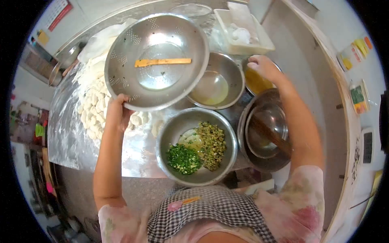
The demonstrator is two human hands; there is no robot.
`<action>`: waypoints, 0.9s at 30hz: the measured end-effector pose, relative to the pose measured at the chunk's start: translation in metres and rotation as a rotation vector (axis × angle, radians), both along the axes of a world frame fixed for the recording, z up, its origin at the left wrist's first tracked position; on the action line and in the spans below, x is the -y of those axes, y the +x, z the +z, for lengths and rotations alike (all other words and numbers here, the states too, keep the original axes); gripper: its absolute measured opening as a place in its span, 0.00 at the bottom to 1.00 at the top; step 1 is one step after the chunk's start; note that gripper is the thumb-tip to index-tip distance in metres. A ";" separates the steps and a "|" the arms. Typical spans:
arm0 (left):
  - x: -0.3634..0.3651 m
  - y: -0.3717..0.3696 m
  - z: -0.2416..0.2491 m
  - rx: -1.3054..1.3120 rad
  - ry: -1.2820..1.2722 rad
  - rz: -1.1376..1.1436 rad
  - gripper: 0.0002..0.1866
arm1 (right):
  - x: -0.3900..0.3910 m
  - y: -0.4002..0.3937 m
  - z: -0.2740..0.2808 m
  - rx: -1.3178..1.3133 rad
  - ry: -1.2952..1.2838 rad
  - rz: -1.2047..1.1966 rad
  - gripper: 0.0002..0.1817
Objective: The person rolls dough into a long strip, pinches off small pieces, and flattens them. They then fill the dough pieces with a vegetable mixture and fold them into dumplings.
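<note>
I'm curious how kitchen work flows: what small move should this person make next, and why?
I'd suggest lowering the colander with the left hand and setting it beside the dough pieces. That hand holds it by the rim, a wooden strip seems to lie loose inside, and the right hand is away at another bowl, giving no support.

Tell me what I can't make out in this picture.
All in the head view:
What the right hand grips, if anything: hidden by the hand itself, above the yellow contents of a bowl.
Some fingers of the left hand: behind the metal colander.
Lower end of the wooden stick: behind the right forearm.
Wording on the green-labelled container: too small.
</note>
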State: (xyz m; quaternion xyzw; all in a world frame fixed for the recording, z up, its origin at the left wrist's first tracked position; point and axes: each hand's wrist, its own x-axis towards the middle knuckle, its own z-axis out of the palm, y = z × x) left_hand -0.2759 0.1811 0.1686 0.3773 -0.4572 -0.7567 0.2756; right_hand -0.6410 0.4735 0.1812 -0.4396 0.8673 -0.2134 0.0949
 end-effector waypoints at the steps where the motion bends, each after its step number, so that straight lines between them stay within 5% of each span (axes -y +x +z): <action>1: -0.004 0.011 0.002 0.004 -0.023 0.012 0.19 | 0.016 -0.003 -0.010 -0.084 0.073 0.014 0.19; 3: -0.006 0.034 0.002 0.033 -0.049 0.041 0.21 | 0.051 -0.009 -0.037 -0.257 0.210 0.049 0.18; 11: -0.006 0.090 -0.010 0.089 -0.038 0.096 0.24 | 0.096 -0.060 -0.110 -0.282 0.399 0.020 0.22; 15: -0.005 0.096 -0.013 0.070 -0.014 0.195 0.23 | 0.086 -0.058 -0.083 0.086 0.332 0.070 0.20; 18: -0.003 0.095 -0.016 0.043 -0.013 0.202 0.24 | 0.085 -0.051 -0.063 0.391 0.216 -0.164 0.19; 27: -0.007 0.071 -0.006 -0.026 -0.020 0.114 0.26 | -0.022 -0.085 0.044 0.043 -0.321 -0.282 0.19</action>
